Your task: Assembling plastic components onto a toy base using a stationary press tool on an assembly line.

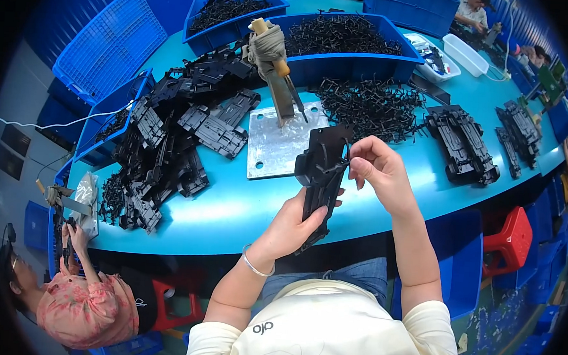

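Note:
My left hand (299, 222) is wrapped round the lower part of a black moulded plastic chassis (323, 157), tilted upright above the table's near edge. At its upper right side my right hand (378, 171) pinches with thumb and forefinger; a thin black curved piece (348, 149) shows at the fingertips, partly hidden by them. Just behind the chassis stands a metal plate (269, 144) carrying a post with a cloth-wrapped head (267, 47) and a thin metal rod. A heap of small black wiry plastic parts (371, 108) lies right behind my right hand.
Black chassis pieces (212, 130) are piled on the left of the turquoise table (220, 229); several more (462, 145) lie right. Blue bins (354, 69) of small black parts line the back. A red stool (509, 237) stands at right. A co-worker (87, 308) sits at left.

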`<action>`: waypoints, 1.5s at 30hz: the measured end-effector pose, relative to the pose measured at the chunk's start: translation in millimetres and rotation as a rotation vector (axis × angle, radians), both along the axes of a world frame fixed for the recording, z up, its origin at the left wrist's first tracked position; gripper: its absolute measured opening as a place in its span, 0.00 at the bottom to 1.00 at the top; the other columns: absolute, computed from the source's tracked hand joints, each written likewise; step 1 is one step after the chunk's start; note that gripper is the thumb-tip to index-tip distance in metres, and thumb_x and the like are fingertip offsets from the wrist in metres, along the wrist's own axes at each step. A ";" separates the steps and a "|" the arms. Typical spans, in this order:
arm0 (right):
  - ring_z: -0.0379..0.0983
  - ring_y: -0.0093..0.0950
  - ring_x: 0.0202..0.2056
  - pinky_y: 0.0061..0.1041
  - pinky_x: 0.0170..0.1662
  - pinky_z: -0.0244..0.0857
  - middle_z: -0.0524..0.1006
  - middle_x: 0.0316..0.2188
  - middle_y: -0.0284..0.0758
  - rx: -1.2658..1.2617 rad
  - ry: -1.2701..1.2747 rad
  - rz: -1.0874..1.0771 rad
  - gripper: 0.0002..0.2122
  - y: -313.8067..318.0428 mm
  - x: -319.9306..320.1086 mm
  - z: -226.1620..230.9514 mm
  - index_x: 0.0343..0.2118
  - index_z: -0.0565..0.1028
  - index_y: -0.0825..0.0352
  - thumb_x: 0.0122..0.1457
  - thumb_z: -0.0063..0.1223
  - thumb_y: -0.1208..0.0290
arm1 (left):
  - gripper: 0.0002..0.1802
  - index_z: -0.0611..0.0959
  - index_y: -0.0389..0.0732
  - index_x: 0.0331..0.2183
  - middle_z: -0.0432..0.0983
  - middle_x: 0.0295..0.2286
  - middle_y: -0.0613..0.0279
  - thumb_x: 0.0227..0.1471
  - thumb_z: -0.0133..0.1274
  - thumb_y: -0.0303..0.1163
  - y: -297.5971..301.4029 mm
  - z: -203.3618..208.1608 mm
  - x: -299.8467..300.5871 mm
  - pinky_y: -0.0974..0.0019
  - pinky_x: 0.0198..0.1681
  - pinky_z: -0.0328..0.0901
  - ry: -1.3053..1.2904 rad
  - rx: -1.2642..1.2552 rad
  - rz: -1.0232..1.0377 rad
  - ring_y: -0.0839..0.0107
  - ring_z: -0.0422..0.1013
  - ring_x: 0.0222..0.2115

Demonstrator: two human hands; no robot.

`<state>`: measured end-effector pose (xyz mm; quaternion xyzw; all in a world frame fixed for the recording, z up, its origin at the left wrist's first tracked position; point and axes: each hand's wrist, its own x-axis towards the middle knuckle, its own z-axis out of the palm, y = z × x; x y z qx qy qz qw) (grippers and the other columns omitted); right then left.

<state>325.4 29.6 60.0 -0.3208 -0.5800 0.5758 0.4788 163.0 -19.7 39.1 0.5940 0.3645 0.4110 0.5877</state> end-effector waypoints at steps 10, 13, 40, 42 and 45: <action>0.61 0.13 0.19 0.10 0.19 0.54 0.66 0.18 0.27 -0.043 0.052 -0.023 0.05 -0.3 -3.0 -1.7 0.25 0.64 0.67 0.47 0.45 0.73 | 0.15 0.63 0.33 0.38 0.67 0.34 0.56 0.43 0.37 0.21 -1.0 -1.7 4.7 0.72 0.31 0.60 0.106 0.100 0.048 0.71 0.66 0.30; 0.60 0.13 0.19 0.10 0.19 0.54 0.66 0.18 0.27 -0.039 0.062 -0.020 0.04 -0.9 -4.1 -3.1 0.25 0.64 0.67 0.47 0.45 0.73 | 0.17 0.63 0.32 0.40 0.65 0.35 0.54 0.42 0.37 0.20 -1.4 1.6 1.5 0.69 0.38 0.58 0.149 0.040 0.023 0.69 0.63 0.36; 0.56 0.40 0.42 0.33 0.42 0.54 0.57 0.42 0.43 0.565 -1.336 -0.878 0.26 29.7 186.0 6.9 0.42 0.59 0.65 0.34 0.48 0.73 | 0.27 0.56 0.36 0.45 0.51 0.43 0.53 0.44 0.43 0.37 27.0 -52.1 48.5 0.67 0.40 0.56 0.254 0.048 -0.199 0.63 0.56 0.42; 0.56 0.39 0.42 0.34 0.41 0.55 0.57 0.43 0.42 0.395 -1.501 -0.876 0.25 45.6 232.4 2.1 0.42 0.59 0.63 0.36 0.48 0.71 | 0.24 0.59 0.37 0.43 0.53 0.42 0.54 0.44 0.43 0.36 26.7 -53.9 44.9 0.68 0.39 0.57 0.254 0.009 -0.169 0.64 0.56 0.42; 0.55 0.38 0.43 0.35 0.42 0.53 0.56 0.45 0.40 0.095 -1.624 -0.695 0.24 55.1 260.0 -14.8 0.43 0.59 0.62 0.39 0.48 0.68 | 0.22 0.61 0.37 0.42 0.55 0.41 0.55 0.44 0.43 0.34 25.0 -55.3 39.4 0.70 0.38 0.58 0.279 -0.024 -0.153 0.66 0.57 0.41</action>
